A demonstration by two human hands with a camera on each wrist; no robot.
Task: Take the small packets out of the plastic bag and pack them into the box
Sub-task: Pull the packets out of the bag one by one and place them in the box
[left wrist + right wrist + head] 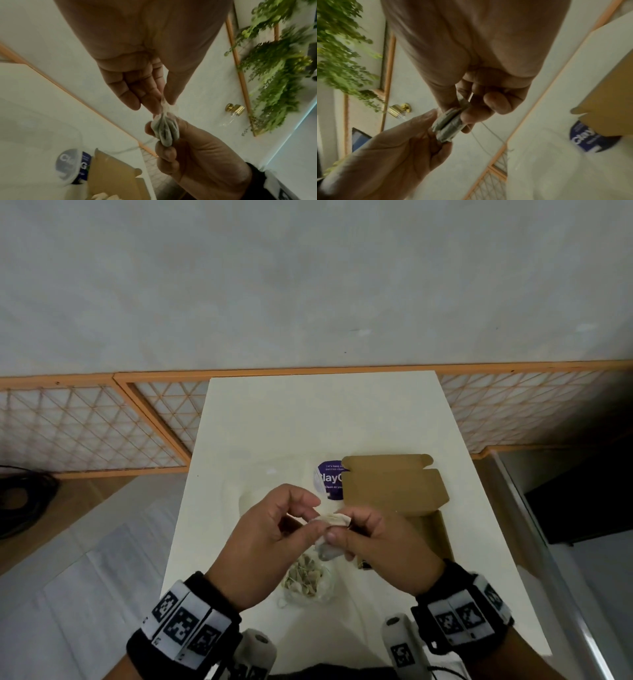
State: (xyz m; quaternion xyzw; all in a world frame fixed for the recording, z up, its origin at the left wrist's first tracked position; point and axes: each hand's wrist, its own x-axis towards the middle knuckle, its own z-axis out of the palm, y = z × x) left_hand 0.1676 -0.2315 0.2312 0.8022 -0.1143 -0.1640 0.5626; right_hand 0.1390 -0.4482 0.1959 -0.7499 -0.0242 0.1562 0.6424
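Note:
Both hands meet above the table over a small stack of pale packets (pixel 334 520). My right hand (pixel 339 534) grips the stack (pixel 164 129) between thumb and curled fingers. My left hand (pixel 308 518) pinches the upper edge of one packet (pixel 165 106). The right wrist view shows the stack (pixel 448 125) edge-on, with thin strings hanging from it. Below the hands, the clear plastic bag (pixel 308 580) lies on the table with several more packets inside. The brown cardboard box (pixel 440 534) stands open to the right, its lid (pixel 394 484) folded back.
A white table (pixel 308 412) carries everything. A round purple label (pixel 327 481) on a clear plastic sheet lies left of the box lid. An orange lattice panel (pixel 85 426) runs behind the table. Plants and a brass knob appear in the wrist views.

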